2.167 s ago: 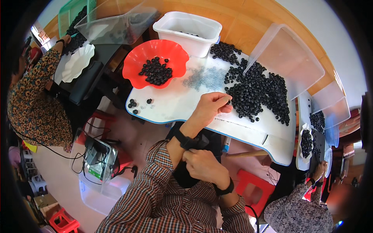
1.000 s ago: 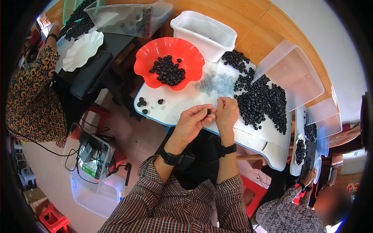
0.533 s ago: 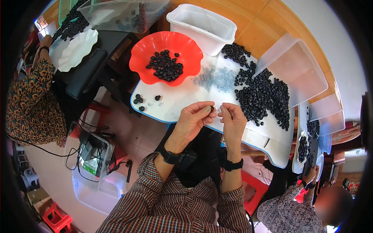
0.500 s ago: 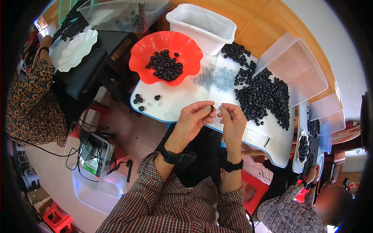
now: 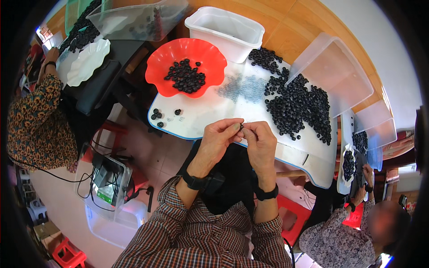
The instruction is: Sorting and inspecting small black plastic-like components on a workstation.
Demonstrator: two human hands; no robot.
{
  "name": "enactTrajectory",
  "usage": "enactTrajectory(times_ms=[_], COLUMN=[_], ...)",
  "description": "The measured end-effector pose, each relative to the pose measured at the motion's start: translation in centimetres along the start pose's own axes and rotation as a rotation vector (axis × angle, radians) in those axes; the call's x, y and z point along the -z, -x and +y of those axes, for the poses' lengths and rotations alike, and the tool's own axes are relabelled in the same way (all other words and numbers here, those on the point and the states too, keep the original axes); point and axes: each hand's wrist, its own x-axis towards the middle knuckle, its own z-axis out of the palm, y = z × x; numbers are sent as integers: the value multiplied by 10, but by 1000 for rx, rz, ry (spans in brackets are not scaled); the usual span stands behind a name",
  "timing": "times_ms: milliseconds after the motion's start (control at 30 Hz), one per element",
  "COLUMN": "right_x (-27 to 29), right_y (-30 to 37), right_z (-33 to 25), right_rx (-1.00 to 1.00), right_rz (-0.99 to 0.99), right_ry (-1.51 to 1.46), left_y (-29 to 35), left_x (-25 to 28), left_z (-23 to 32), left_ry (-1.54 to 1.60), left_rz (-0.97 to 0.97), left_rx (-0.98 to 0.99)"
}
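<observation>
Small black piece [image 5: 241,127] between left hand [image 5: 217,140] and right hand [image 5: 260,145], both in a pinch on it

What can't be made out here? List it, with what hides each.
All in the head view:
Black piece: mostly covered by the fingers of the left hand and right hand.
Anything else in the right hand: hidden by its own fingers.
Clear bits: too small to tell their shape.
White tub: floor partly behind its near wall.
Green basket: cut off by the upper edge.

Bright red bowl [image 5: 212,62], black pieces [image 5: 187,80] inside, white tub [image 5: 214,42] behind it, blue-edged white table [image 5: 196,114] underneath, dark shirt [image 5: 165,234] with orange-white checks in front.
</observation>
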Motion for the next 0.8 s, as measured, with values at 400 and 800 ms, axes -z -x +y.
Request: enactTrajectory(times_ms=[400,800], right_x=[18,26], right_y=[12,6], right_z=[0,5], right_rx=[-190,-453], right_rz=[-180,-190], right_ry=[-140,-400], left_y=[12,3], left_x=[9,7], left_z=[17,3], left_ry=[-351,16], left_rz=[-167,-198], left_rx=[56,147])
